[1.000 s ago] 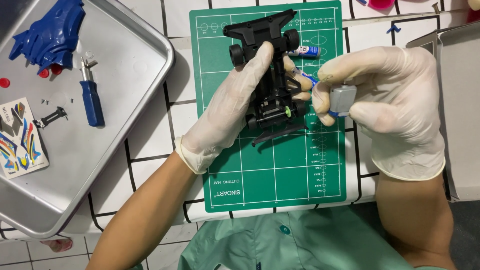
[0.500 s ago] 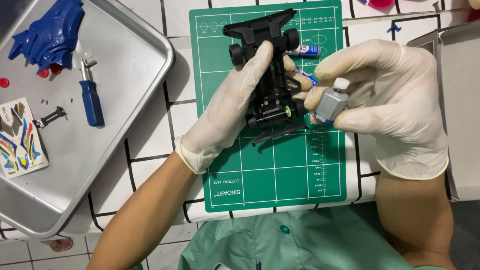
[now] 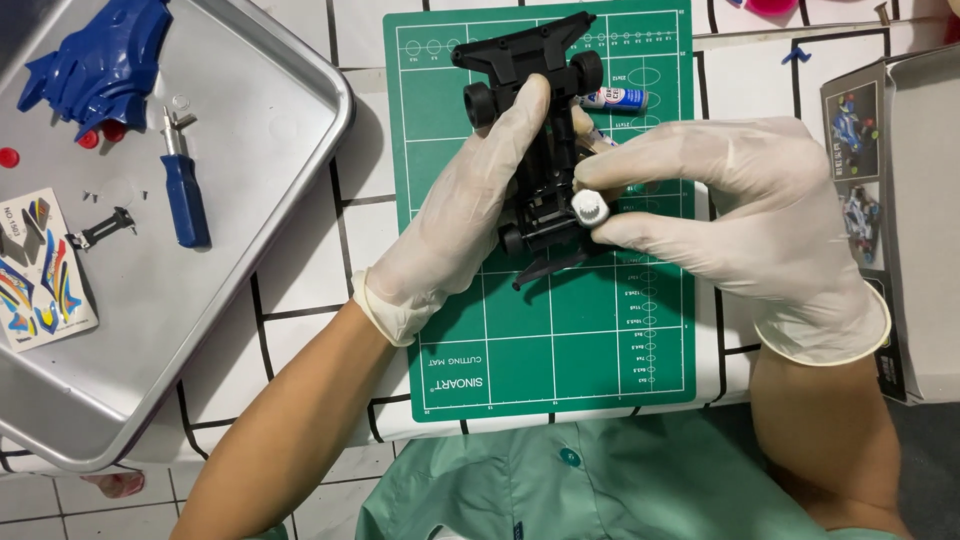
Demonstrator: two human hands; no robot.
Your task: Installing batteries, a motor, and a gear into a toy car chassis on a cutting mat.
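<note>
Evidently the gloved left hand [image 3: 455, 215] gripped the black plastic toy-car chassis [image 3: 540, 150] above the green cutting mat [image 3: 560, 330], while the right hand [image 3: 740, 215] pinched a small grey motor [image 3: 589, 207] against its rear; seating it squarely, without forcing, seemed wise.

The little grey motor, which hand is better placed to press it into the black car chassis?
Right, probably. The right hand already pinches the grey motor against the black chassis, while the left hand wraps the chassis, steadying it over the green mat.
</note>
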